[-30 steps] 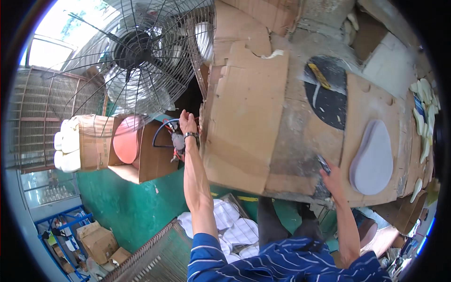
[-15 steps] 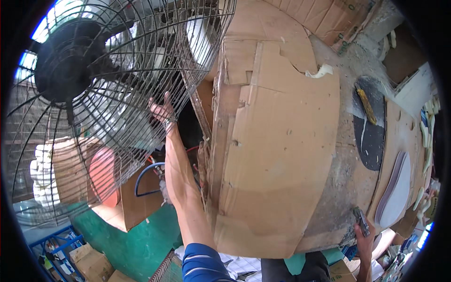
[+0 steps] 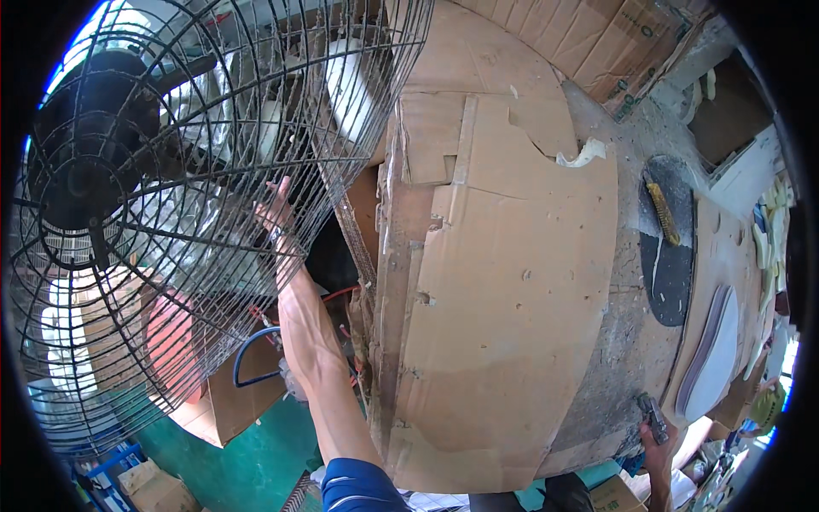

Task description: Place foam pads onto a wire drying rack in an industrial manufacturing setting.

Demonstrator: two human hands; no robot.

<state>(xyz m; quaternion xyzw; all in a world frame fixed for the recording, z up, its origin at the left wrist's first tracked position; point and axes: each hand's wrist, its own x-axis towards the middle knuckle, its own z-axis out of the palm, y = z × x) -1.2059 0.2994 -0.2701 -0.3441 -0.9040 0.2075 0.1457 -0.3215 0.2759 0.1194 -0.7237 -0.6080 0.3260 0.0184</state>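
Observation:
My left hand (image 3: 275,209) reaches up at the left with its fingers spread. It shows through the wire guard of a big black fan (image 3: 230,162); I cannot tell whether it touches the wires. Nothing shows in that hand. Down at the right front corner of the workbench, my right hand (image 3: 659,450) is closed around a small dark grey, metal-looking tool (image 3: 653,416), whose exact kind I cannot make out. Brown cardboard (image 3: 512,282) covers the bench between my two arms.
A black sole-shaped sheet (image 3: 670,286) bears a yellowish-handled tool (image 3: 662,213). Stacked pale insole shapes (image 3: 712,354) lie nearer, at the right. Left of the bench stand a cardboard box (image 3: 226,388) and a blue hose (image 3: 247,358), above a green floor (image 3: 256,456).
My left hand has shifted a little left behind the fan guard, fingers still spread. The whole view has tilted slightly, with the fan and bench lower. My right hand keeps its grip on the tool.

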